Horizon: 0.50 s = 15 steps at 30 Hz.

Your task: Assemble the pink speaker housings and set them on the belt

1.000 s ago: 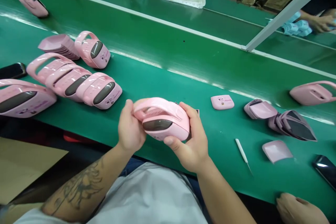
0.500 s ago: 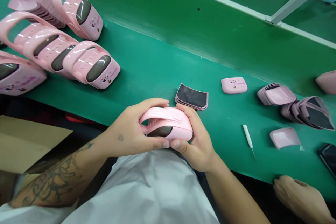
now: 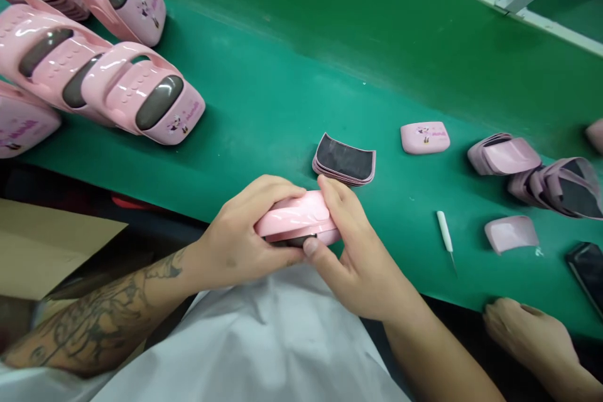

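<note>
Green assembly counter [image 3: 264, 94], pink plastic handled case [image 3: 294, 213] clamped tight between left hand [image 3: 240, 232] and right hand [image 3: 358, 251] right at the near edge, stack of dark-backed pink panels [image 3: 343, 160] just beyond, more pink cases [image 3: 141, 103] bunched far left
</note>
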Motion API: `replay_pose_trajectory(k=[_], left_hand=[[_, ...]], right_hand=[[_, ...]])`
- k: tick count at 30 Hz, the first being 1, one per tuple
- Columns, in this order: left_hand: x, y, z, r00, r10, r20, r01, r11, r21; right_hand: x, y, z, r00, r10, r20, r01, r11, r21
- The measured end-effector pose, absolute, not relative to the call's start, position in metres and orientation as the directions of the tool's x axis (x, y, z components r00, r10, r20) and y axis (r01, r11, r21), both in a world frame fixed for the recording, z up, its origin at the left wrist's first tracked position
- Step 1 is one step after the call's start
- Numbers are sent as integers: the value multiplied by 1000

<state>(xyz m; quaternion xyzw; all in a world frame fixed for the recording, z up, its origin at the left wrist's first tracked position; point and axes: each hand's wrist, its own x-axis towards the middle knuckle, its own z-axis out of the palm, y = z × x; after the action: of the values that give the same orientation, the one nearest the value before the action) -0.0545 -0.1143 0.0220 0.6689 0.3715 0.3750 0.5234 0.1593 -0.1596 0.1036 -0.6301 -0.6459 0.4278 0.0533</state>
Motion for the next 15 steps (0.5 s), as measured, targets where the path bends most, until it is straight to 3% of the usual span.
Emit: replay_pose_trajectory(k=[6,9,15], left_hand=[[-55,-128,21,455,882,120,182,-224,958],[-53,-130,23,463,878,123,206,-241,948],[-43,-136,24,405,898,174,164,-258,952]], right_hand=[[148,-177,107,-180,962,-205,863,54,-503],[142,-186,101,-209,962,-175,890,112,-442],[135,-185,97,-153,976,-153,880,65,-471]])
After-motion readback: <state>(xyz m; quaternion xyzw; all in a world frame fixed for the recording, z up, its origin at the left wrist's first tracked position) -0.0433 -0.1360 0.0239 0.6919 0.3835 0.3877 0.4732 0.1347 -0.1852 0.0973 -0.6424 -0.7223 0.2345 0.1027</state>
